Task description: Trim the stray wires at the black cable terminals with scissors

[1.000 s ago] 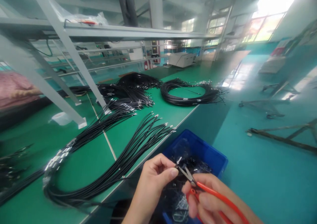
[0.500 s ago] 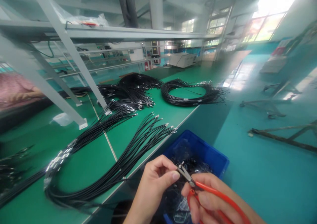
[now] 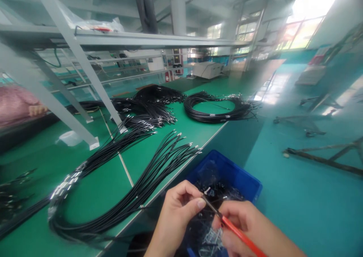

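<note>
Red-handled pliers [image 3: 235, 229] clasped in right hand [image 3: 249, 221], left hand [image 3: 178, 209] pinched on apparent cable end [image 3: 208, 191]

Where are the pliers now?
In the head view, the pliers sit low, right of centre, held in the right hand, tips at the left hand.

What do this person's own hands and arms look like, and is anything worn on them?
The left hand and right hand are both bare, without gloves. No sleeve, watch or bracelet shows on either arm, as far as the picture reaches.
</note>
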The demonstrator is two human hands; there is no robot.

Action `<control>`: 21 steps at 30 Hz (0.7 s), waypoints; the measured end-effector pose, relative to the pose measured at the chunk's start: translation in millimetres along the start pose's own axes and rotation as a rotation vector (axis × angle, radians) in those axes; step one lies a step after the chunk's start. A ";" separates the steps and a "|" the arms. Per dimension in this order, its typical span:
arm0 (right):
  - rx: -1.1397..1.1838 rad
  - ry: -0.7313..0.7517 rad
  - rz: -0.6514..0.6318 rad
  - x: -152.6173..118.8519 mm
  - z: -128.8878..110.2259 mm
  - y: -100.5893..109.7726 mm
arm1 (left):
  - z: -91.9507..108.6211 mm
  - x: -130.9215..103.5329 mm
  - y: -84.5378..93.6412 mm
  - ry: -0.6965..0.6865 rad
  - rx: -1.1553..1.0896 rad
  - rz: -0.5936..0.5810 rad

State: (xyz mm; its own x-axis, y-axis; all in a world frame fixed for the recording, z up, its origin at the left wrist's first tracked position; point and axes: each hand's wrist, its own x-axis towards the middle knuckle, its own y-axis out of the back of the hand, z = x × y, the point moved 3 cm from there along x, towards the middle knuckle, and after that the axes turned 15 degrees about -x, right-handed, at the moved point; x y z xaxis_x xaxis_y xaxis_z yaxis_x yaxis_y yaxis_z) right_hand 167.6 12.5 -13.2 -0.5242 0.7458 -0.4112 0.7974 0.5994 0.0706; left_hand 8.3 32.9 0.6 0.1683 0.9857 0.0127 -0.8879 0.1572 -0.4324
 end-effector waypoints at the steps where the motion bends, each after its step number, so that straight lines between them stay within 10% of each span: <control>1: -0.013 0.005 0.038 -2.2 0.5 0.5 | -2.1 0.6 0.8 -0.002 0.018 0.012; 8: -0.327 0.138 0.696 -14.5 4.5 24.1 | -50.0 -12.3 -7.9 0.107 0.564 -0.081; 14: -0.219 0.127 0.596 11.6 11.3 21.6 | -75.1 -28.2 -3.6 0.119 0.805 -0.169; 21: -0.273 0.091 0.710 6.8 9.2 22.4 | -48.7 -20.0 -0.7 -0.038 1.233 -0.263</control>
State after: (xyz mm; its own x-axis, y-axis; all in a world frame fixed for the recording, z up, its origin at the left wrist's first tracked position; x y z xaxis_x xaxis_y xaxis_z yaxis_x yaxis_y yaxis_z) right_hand 184.7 28.3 -22.8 0.0546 0.9927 -0.1078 0.8562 0.0090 0.5166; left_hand 26.5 10.2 -43.3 0.4060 0.9139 0.0047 -0.6416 0.2813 0.7136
